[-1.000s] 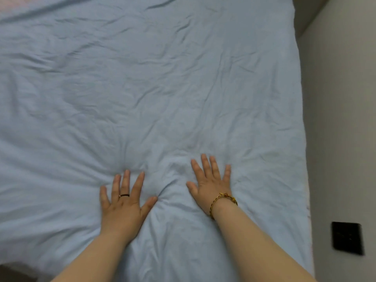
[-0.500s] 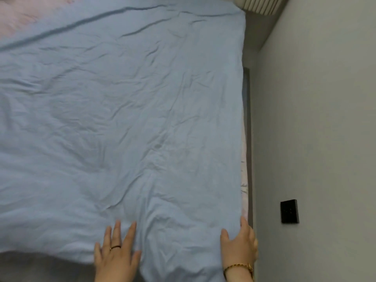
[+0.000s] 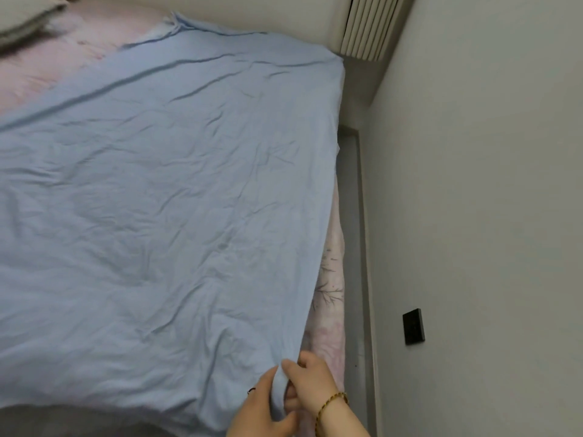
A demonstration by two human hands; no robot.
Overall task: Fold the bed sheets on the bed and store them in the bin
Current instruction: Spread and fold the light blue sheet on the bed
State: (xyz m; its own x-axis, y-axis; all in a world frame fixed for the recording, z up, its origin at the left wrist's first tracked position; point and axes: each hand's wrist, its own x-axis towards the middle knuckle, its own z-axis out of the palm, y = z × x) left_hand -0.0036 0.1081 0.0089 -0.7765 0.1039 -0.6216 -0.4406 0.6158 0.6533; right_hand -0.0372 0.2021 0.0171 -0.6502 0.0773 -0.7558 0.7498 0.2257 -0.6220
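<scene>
1. A grey-beige pillow lies at the far left corner of the bed, only partly in view.
2. A pale ribbed unit hangs on the wall behind the far right corner.
3. This plain light wall runs along the right edge of the bed.
4. A small black plate is fixed on the wall, near the near right corner.
5. A grey strip runs between the right edge and the wall.

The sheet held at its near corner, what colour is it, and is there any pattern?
The sheet is plain light blue with no print, as the head view shows.
</scene>
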